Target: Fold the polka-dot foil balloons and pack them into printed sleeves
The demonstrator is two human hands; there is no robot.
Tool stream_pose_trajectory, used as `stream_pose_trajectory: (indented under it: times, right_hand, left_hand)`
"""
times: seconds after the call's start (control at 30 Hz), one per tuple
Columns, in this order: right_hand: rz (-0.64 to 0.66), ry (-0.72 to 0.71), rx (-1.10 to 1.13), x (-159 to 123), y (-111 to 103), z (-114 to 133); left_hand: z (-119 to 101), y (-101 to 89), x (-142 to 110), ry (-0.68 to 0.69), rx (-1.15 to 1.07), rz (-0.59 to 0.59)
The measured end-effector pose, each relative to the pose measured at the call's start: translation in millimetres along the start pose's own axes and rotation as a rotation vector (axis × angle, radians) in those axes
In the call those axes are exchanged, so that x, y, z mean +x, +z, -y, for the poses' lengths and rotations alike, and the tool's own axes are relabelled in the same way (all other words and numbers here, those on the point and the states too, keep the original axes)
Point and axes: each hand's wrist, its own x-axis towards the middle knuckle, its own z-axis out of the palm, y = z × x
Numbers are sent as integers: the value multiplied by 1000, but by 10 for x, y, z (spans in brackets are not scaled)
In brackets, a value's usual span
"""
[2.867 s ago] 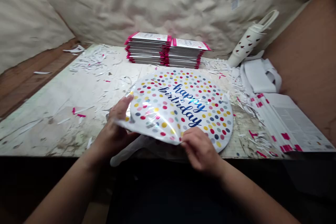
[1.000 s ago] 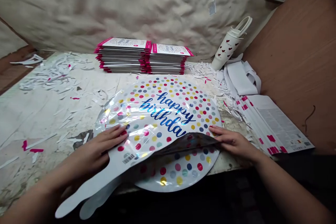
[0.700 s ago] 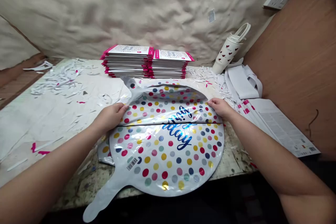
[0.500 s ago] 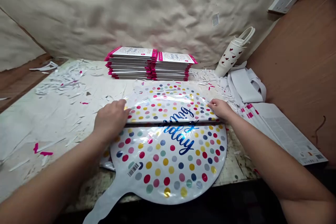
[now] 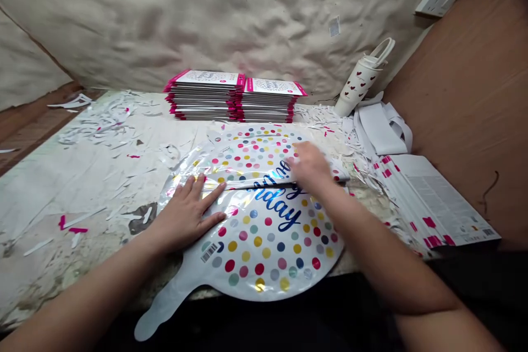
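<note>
The left hand [image 5: 185, 217] lies open, fingers spread, seemingly pinning the foil balloon [image 5: 264, 264] to the table [image 5: 82, 187]; the blurred right hand [image 5: 309, 168] rests on its folded flap [image 5: 247, 159], grip unclear.

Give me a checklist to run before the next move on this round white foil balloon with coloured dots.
Left hand flat on the round white foil balloon: ok.
Right hand on the folded-over foil flap: ok.
Flap lying smooth: not ok, wrinkled foil at its left end.
White foil tail resting on the scrap-strewn table: not ok, it overhangs the front edge.
Balloon apart from the pink-edged packet stacks: cannot tell, very close.
</note>
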Motion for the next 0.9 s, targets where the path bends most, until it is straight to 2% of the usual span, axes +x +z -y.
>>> stream_pose_trajectory:
  times: [0.07,0.1,0.13,0.17,0.2,0.27,0.33,0.37,0.43,0.5,0.57,0.63,0.73,0.83,0.9]
  right_hand:
    - [254,-354,100,-185,165,411]
    - [343,-436,119,-269,232,499]
    - [411,-445,116,-351,274,486]
    - [443,-389,93,-434,283,371]
    - [434,-278,52,-522,259,168]
    - [330,73,-83,-718,139,-383]
    - [213,373,-258,-921,-5,-891]
    - [151,378,-315,-1008,-58,-1056]
    - [21,196,-370,-1109,-98,-1157]
    - [-75,-46,-384,-1085,-58,-1037]
    - [-104,-162,-409,-957,6,-880]
    - [-84,-184,-431,-796,42,-831]
    - [-43,-192,-423,-654,6,-972]
    - [-45,-176,-421,-716,-80,-1055]
    - [-68,-161,-404,-841,-108,-914]
  left_hand:
    - [-8,13,6,0,-4,-15]
    - [-2,19,8,-1,-3,-21]
    - [9,23,9,-2,-3,-22]
    - [20,21,9,-3,-2,-16]
    - [25,12,11,-6,0,-2]
    - [-11,-27,30,-24,13,30]
    - [-140,-83,91,-54,48,2]
    - [-237,-111,140,-49,70,-38]
    - [-455,-159,268,43,111,-100]
    - [-633,-191,406,184,137,-68]
    - [-705,-216,514,262,163,9]
    - [-668,-248,566,257,191,51]
    - [-544,-309,552,225,214,67]
    - [-537,-338,496,209,215,75]
    - [-644,-308,466,186,207,38]
